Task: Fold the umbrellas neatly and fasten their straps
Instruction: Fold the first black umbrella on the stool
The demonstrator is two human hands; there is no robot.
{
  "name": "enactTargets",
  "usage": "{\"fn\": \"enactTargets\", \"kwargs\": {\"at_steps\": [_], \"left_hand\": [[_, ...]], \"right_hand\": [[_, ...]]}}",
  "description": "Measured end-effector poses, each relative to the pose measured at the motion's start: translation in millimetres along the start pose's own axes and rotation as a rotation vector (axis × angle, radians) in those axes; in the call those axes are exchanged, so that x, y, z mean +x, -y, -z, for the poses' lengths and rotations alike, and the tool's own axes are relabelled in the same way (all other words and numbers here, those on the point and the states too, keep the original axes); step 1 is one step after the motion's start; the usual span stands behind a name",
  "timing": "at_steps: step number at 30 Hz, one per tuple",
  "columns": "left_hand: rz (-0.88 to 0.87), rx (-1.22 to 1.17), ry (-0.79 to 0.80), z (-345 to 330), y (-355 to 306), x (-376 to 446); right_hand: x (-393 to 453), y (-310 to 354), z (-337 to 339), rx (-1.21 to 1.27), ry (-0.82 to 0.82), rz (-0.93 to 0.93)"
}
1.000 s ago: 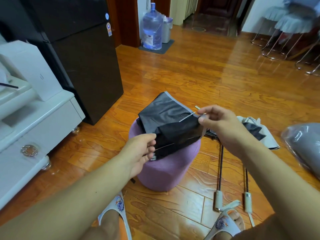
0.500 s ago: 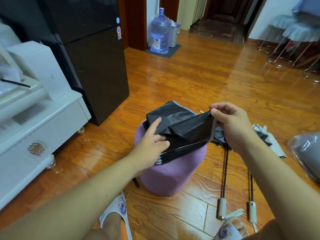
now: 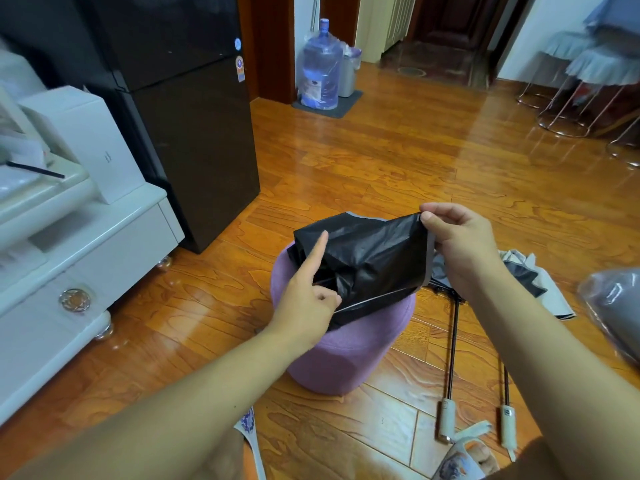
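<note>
No legible text anywhere. Refrigerator [image 3: 194, 133]: two round stickers near the door edge, one blue, one orange and white, print too small to read. Water bottle [image 3: 320, 69]: label blurred, unreadable. White box [image 3: 90, 140]: faint small mark on its face, not decipherable.

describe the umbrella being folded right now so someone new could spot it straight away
Start at the purple stool in the middle of the wooden floor. The black umbrella lies bunched on top of it, its edge pinched by the right hand while the left hand points into the folds. Unlike the two umbrellas on the floor to its right, it is off the ground and in hand.
</note>
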State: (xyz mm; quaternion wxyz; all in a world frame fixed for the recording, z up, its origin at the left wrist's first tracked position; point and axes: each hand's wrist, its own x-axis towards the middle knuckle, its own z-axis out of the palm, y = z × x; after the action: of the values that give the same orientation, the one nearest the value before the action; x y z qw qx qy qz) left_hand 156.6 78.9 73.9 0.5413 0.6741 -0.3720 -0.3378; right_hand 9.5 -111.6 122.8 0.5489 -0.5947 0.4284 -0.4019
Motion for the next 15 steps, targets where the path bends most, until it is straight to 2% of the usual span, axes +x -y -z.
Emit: {"fn": "enactTargets", "kwargs": {"at_steps": [4, 7, 11, 15], "left_hand": [[0.001, -0.028, 0.060, 4.5, 3.0, 4.4], [-0.011, -0.057, 0.049, 4.1, 1.2, 8.0], [0.006, -0.266, 0.002, 10.0, -10.3, 16.9], [-0.021, -0.208, -0.164, 10.6, -21.7, 11.1]], "right_hand": [[1.7, 0.0, 1.0, 0.002, -0.006, 0.005], [2.5, 0.0, 1.2, -0.018, 0.007, 0.011], [2.0, 0.5, 1.6, -0.033, 0.008, 0.024], [2.2, -0.6, 2.3, -0.050, -0.006, 0.029]]}}
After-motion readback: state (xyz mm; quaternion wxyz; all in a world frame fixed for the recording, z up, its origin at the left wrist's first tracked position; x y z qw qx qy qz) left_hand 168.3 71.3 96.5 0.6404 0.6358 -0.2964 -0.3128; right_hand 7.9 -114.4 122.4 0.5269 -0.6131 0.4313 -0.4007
